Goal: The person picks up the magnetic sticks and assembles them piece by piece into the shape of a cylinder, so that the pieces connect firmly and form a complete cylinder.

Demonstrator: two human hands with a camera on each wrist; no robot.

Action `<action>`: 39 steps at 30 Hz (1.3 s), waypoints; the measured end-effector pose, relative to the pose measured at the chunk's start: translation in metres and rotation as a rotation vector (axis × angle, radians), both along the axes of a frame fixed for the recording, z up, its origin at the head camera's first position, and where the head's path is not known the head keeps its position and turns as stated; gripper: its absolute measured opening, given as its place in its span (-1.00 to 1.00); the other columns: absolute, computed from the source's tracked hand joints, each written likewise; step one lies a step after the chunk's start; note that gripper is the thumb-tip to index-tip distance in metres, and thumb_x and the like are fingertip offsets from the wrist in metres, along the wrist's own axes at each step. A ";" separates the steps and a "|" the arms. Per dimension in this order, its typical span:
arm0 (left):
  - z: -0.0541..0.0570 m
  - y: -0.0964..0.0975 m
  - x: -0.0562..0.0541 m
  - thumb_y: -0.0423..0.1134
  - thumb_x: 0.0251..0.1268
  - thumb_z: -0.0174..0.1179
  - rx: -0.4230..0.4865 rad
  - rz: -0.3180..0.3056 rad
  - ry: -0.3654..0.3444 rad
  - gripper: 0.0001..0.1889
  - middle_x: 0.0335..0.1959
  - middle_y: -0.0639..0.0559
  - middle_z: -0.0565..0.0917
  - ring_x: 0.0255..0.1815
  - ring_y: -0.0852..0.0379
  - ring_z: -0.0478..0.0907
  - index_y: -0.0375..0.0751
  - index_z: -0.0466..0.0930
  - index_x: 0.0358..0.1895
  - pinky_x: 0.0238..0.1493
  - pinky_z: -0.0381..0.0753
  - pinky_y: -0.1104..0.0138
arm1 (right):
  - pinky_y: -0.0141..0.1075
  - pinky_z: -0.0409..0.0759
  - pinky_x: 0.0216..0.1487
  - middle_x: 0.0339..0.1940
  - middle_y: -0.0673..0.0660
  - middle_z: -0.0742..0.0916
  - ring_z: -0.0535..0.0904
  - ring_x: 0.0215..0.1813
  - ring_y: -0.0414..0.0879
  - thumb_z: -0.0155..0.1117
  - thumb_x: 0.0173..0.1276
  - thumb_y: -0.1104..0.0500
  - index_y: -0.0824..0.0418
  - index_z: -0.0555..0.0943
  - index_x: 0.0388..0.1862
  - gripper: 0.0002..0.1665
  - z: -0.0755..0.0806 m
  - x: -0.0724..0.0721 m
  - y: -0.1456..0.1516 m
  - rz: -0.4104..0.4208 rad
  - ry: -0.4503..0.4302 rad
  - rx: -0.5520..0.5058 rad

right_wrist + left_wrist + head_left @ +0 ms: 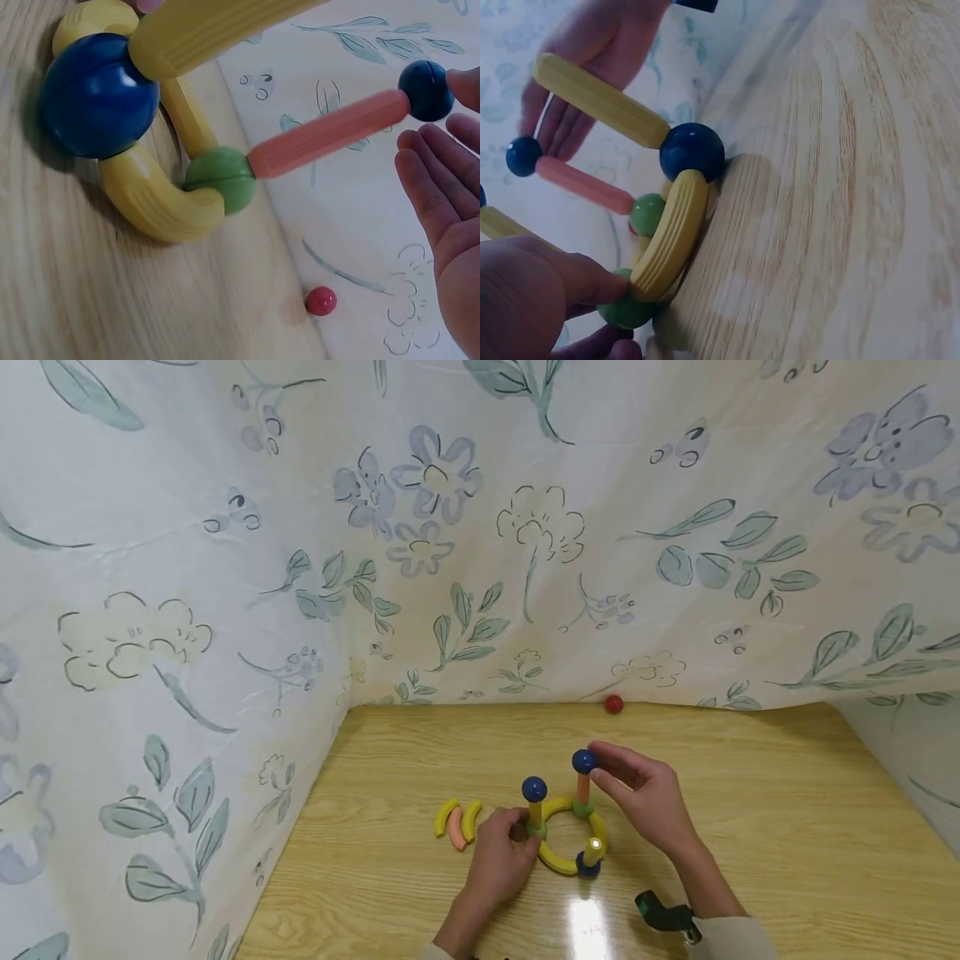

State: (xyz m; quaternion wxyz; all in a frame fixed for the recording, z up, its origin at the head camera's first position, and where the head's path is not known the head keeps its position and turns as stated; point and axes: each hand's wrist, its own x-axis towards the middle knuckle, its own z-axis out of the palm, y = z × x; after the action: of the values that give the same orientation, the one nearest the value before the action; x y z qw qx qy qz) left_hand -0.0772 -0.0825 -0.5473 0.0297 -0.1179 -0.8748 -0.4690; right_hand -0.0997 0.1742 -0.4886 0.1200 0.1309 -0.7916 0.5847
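A ring of yellow curved bars [558,862] lies on the table, joined by two green balls and a dark blue ball [692,152]. From each ball rises a straight rod; a pink rod [330,135] and a yellow one carry blue balls, while the nearest yellow rod [600,101] has a bare top. My left hand [498,856] pinches the left green ball [626,309] at the ring's base. With thumb and fingertips, my right hand [648,797] holds the blue ball [584,761] atop the pink rod.
Left of the ring lie loose curved bars: two yellow and one pink bar [457,829]. A red ball [613,703] sits at the table's back edge. Floral cloth [540,610] hangs behind and along both sides of the wooden table [390,752].
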 end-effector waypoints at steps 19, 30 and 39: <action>0.001 0.006 0.024 -0.27 0.30 0.53 -0.022 0.021 -0.016 -0.68 -0.36 0.15 0.60 -0.44 0.39 0.35 -0.19 0.81 0.10 -0.40 0.38 0.48 | -0.51 0.72 0.08 0.26 0.24 0.82 0.78 0.18 -0.35 0.43 0.60 0.15 0.22 0.72 0.35 -0.59 -0.044 0.067 0.029 -0.123 -0.197 0.073; -0.006 0.020 0.038 -0.21 0.23 0.60 -0.028 0.080 0.025 -0.67 -0.29 0.14 0.69 -0.43 0.44 0.37 -0.15 0.81 0.05 -0.40 0.42 0.49 | -0.26 0.80 0.05 0.03 0.10 0.91 0.86 0.02 -0.12 0.73 0.27 0.13 0.19 0.82 0.18 -0.49 -0.055 0.088 0.017 -0.204 -0.163 0.397; -0.005 0.031 0.044 -0.16 0.18 0.64 -0.055 0.093 0.037 -0.68 -0.29 0.17 0.73 -0.44 0.47 0.37 -0.09 0.82 -0.03 -0.41 0.42 0.49 | 0.01 0.79 0.15 0.02 0.08 0.91 0.85 0.11 0.08 0.74 0.25 0.13 0.08 0.86 0.03 -0.63 -0.054 0.086 0.013 -0.237 -0.144 0.484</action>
State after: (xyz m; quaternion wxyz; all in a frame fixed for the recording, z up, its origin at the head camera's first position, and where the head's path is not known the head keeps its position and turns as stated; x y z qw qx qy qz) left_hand -0.0333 -0.0512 -0.5523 0.0646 -0.0865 -0.8913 -0.4404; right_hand -0.0139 0.1867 -0.5422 0.0963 0.0203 -0.9245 0.3683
